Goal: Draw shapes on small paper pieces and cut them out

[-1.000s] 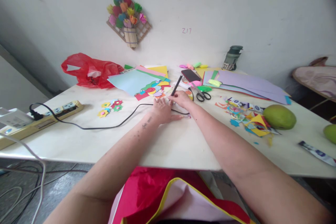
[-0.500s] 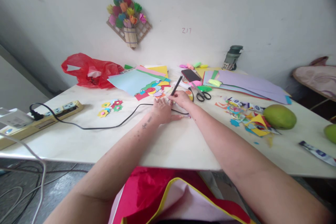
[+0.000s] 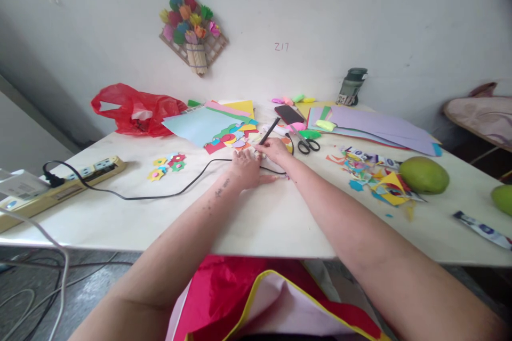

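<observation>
The white table is reached over by both arms. On it, at the far left, a red plastic bag is set down, open at its handles; something pale is held inside, too blurred to be named. By the wall, a lidded green bottle is stood; its contents cannot be told. The left hand is laid low on the table, its thumb stretched away from its bent fingers; whether anything is covered by it cannot be told. Just beside it, the right hand is closed, and a black pen is gripped, tilted, in its fingertips, near cut paper pieces.
</observation>
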Motion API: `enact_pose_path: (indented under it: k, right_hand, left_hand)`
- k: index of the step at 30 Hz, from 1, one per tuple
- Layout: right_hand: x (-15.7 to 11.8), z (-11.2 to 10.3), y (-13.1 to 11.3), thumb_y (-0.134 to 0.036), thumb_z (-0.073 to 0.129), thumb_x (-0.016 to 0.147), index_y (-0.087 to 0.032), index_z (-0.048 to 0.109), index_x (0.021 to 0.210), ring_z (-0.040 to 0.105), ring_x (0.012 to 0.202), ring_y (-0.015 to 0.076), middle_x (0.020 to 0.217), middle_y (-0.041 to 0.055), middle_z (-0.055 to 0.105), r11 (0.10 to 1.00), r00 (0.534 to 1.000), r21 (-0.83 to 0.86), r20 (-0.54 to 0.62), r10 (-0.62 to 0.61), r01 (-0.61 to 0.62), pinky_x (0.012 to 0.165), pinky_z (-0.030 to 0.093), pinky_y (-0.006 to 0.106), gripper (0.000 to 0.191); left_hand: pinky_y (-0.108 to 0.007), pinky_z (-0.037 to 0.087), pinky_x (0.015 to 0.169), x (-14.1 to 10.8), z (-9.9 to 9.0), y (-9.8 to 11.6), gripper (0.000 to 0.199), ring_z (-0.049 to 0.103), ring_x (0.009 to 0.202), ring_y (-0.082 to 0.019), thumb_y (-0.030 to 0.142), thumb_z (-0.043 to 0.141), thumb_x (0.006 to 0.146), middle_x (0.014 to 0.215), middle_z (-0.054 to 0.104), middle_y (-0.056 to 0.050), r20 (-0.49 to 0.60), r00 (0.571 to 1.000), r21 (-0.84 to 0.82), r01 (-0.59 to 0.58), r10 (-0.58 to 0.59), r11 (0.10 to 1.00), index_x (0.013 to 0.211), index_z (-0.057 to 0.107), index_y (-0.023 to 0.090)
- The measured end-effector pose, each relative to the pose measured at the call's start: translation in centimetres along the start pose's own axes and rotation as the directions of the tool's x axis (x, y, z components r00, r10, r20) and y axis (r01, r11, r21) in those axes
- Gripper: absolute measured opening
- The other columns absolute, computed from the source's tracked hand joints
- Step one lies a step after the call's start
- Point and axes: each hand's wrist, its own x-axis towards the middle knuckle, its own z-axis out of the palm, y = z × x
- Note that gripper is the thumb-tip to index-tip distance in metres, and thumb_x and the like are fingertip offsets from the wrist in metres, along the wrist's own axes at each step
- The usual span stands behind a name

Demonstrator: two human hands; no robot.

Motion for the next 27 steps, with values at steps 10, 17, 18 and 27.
enact_pose_path:
  k: [10,17,18,27]
  right_hand:
    - [0.8,-0.7,1.2,-0.029,0.056,0.080,-0.016,0.067,0.092,0.065,0.069,0.0140,0.066,0.0024,0.069,0.956,0.989,0.292,-0.136,0.060,-0.018,0.069,0.048,0.023,0.020]
    - [0.9,-0.5,1.8,-0.021,0.053,0.081,-0.017,0.066,0.092,0.065,0.062,0.0126,0.070,0.0021,0.070,0.958,0.996,0.282,-0.062,0.065,-0.045,0.065,0.051,0.024,0.017]
    - [0.9,-0.5,1.8,-0.021,0.054,0.081,-0.018,0.066,0.091,0.065,0.063,0.0128,0.070,0.0016,0.070,0.965,0.996,0.258,-0.064,0.056,-0.037,0.067,0.051,0.024,0.016]
    - [0.2,-1.3,0.9,-0.033,0.055,0.082,-0.018,0.068,0.083,0.066,0.072,0.0150,0.069,0.0025,0.070,0.990,0.997,0.139,-0.070,0.036,-0.026,0.066,0.049,0.023,0.020]
  left_hand:
    - [-0.057,0.011,0.106,0.1,0.5,-0.4,0.086,0.031,0.130,-0.036,0.076,0.022,0.077,0.136,0.041,-0.021,-0.042,0.999,-0.095,0.001,-0.005,0.995,0.138,0.036,0.017]
    - [-0.062,-0.009,0.104,1.0,1.3,-2.0,0.075,-0.008,0.140,-0.034,0.074,0.024,0.078,0.154,0.014,-0.006,-0.036,0.999,-0.261,-0.013,0.004,0.965,0.136,0.042,0.029]
    - [-0.062,-0.010,0.103,1.2,1.3,-2.2,0.074,-0.011,0.139,-0.034,0.074,0.028,0.077,0.154,0.012,-0.003,-0.018,1.000,-0.285,0.006,-0.012,0.959,0.135,0.043,0.032]
    - [-0.058,-0.010,0.107,2.2,1.7,-3.5,0.062,-0.022,0.135,-0.033,0.073,0.046,0.069,0.153,0.008,0.014,0.047,0.982,-0.430,0.183,-0.181,0.884,0.123,0.054,0.044]
